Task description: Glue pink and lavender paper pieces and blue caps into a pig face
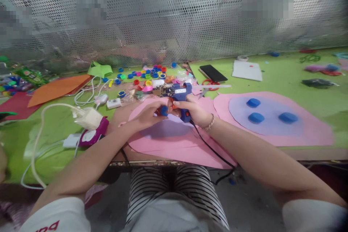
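My left hand (149, 116) pinches a small blue cap (164, 111) over the pink and lilac paper shapes. Right beside it, my right hand (196, 110) grips a blue glue gun (184, 94) whose orange front end points left, close to the cap. A black cord runs down from the gun over the pink sheet. Beneath both hands lies a lilac paper oval (168, 127) on pink paper (163, 145). To the right, another lilac oval (272, 116) on pink paper bears three blue caps, one of them nearest the edge (288, 117).
Many coloured bottle caps (148, 76) lie at the back centre. Behind the gun are red-handled scissors (210, 84), a black phone (213, 73) and white sheets (247, 70). At left, a white plug (88, 117) sits in a purple power strip (95, 135) with trailing cables.
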`<act>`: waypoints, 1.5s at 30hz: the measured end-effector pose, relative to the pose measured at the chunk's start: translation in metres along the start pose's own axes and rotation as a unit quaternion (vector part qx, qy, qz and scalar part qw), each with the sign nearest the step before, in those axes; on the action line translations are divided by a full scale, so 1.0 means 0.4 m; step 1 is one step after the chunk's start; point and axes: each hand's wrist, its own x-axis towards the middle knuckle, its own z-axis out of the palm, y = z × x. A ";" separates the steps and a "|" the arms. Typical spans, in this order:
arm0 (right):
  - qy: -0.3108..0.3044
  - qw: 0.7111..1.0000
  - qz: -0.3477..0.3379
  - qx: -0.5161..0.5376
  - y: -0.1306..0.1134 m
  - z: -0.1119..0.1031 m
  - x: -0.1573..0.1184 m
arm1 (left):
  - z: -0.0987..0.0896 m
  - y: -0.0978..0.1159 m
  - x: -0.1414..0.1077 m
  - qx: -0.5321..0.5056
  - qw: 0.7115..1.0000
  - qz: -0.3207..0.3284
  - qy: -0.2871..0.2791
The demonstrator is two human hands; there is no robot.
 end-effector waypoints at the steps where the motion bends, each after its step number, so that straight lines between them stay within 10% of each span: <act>1: 0.004 1.000 0.000 0.006 -0.001 0.000 0.001 | 0.001 0.000 0.001 -0.002 1.000 -0.007 0.002; 18: 0.056 0.998 -0.012 0.014 0.009 -0.060 0.024 | -0.035 0.024 -0.013 0.117 0.978 -0.167 0.052; 27: 0.143 0.989 -0.018 -0.012 0.034 -0.087 0.050 | 0.017 0.021 -0.038 0.098 0.988 0.073 -0.099; 35: 0.134 0.990 -0.031 -0.003 0.050 -0.106 0.060 | 0.028 -0.012 -0.026 0.185 0.982 0.013 -0.027; 45: 0.153 0.988 -0.023 0.006 0.046 -0.113 0.064 | 0.068 0.048 -0.022 0.175 0.978 0.111 -0.031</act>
